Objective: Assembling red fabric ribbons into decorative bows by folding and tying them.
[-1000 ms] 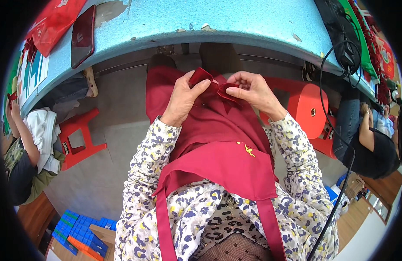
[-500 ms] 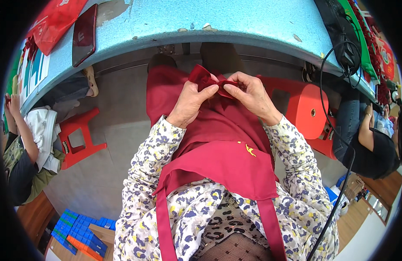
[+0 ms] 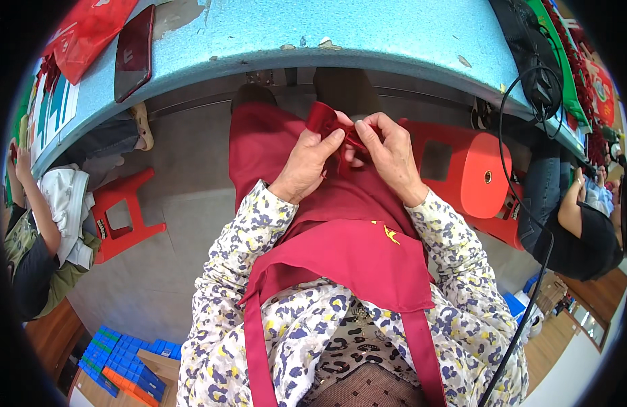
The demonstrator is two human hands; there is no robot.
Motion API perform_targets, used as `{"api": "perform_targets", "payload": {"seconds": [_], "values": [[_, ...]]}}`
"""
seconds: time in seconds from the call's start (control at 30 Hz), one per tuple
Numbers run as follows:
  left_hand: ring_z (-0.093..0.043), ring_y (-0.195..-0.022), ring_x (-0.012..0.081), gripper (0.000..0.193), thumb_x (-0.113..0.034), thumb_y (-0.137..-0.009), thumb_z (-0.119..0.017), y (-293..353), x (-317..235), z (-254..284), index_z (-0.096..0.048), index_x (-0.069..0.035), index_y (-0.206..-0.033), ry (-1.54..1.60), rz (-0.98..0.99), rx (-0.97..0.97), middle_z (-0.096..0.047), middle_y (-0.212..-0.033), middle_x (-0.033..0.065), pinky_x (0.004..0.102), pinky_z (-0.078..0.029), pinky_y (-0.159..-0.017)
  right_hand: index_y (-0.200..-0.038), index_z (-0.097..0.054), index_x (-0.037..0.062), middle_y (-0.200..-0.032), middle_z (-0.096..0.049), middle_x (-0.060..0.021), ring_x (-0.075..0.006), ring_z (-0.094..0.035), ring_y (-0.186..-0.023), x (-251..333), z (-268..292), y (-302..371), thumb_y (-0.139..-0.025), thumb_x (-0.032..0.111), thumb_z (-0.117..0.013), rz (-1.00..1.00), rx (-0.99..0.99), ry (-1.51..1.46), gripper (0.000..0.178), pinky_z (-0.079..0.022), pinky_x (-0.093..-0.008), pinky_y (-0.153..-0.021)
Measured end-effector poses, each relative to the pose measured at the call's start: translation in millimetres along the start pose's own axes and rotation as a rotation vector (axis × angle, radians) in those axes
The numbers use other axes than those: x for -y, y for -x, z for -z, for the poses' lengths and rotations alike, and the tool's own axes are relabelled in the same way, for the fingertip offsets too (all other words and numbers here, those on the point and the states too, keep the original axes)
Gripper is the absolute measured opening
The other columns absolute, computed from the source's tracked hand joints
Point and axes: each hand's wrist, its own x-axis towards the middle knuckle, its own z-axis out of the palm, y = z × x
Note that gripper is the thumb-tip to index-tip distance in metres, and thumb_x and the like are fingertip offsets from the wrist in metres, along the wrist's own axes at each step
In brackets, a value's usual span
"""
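Note:
Over my lap, a shiny dark red ribbon (image 3: pixel 321 117) is pinched between both hands, with a loop of it standing up above the left fingers. My left hand (image 3: pixel 307 157) grips it between thumb and fingers. My right hand (image 3: pixel 393 150) has its thumb and fingers closed on the ribbon's other part, close to the left fingertips. What exactly lies between the fingertips is partly hidden. Under both hands spreads the dark red apron (image 3: pixel 340 254) that I wear, with a small yellow mark on its bib.
Ahead is a blue table (image 3: pixel 368 30) with a chipped edge. On it lie a dark phone (image 3: pixel 134 54), a red bag (image 3: pixel 90 37) and a black bag (image 3: pixel 530 47). A black cable (image 3: pixel 552 244) hangs at right. Red stools (image 3: pixel 488 175) and seated people flank me.
The ribbon's loop has risen and opened beside the left fingers. My right hand has turned, its thumb now pointing up, and the left hand has shifted slightly right.

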Motion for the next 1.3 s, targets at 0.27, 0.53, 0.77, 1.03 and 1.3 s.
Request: {"api": "perform_targets", "payload": {"seconds": [0.27,0.53,0.77,1.03,1.3], "values": [[-0.055,-0.075,0.0093,0.02,-0.018,-0.096,-0.053,0,-7,-9,-0.054,-0.006,-0.112,-0.086,-0.051,-0.176,-0.058,-0.089,0.0018,0.0253,-0.048,-0.069,-0.089,-0.054,-0.0009,-0.072,-0.062,-0.0039,-0.0099,-0.059,-0.061,-6,-11,2,-0.092,0.015,-0.06,0.205,-0.19,0.106,0.017,-0.046,-0.022,-0.055],[-0.052,-0.077,0.0047,0.019,-0.021,-0.092,-0.06,-7,3,-9,-0.059,-0.004,-0.101,-0.338,-0.254,-0.285,-0.06,-0.091,-0.0013,0.0213,-0.042,-0.071,-0.086,-0.059,-0.0016,-0.072,-0.061,-0.0005,-0.0053,-0.056,-0.068,-10,-13,-1,-0.091,0.018,-0.062,0.09,-0.205,-0.022,0.02,-0.045,-0.0203,-0.061],[-0.053,-0.082,0.005,0.017,-0.018,-0.092,-0.06,-9,4,-11,-0.061,-0.003,-0.1,-0.215,-0.206,-0.246,-0.061,-0.094,-0.001,0.0218,-0.042,-0.074,-0.087,-0.059,-0.002,-0.068,-0.059,-0.0015,-0.0043,-0.05,-0.065,-8,-10,-3,-0.093,0.02,-0.06,0.15,-0.211,0.131,0.023,-0.042,-0.0217,-0.058],[-0.054,-0.085,0.0056,0.016,-0.016,-0.091,-0.06,-5,-3,-16,-0.061,-0.003,-0.101,-0.102,-0.074,-0.133,-0.061,-0.095,-0.0013,0.0222,-0.043,-0.076,-0.085,-0.058,-0.0017,-0.066,-0.056,-0.0035,-0.0053,-0.047,-0.062,-7,-8,-7,-0.093,0.019,-0.059,0.23,-0.227,0.219,0.022,-0.04,-0.0231,-0.055],[-0.046,-0.062,0.0031,0.017,-0.021,-0.094,-0.058,-7,-8,-17,-0.059,-0.006,-0.087,-0.192,0.048,-0.172,-0.054,-0.072,-0.0038,0.02,-0.037,-0.054,-0.083,-0.058,-0.0013,-0.061,-0.052,-0.0023,-0.0049,-0.044,-0.06,-5,-5,-13,-0.092,0.019,-0.06,0.234,-0.248,0.17,0.022,-0.038,-0.0236,-0.053]]}}
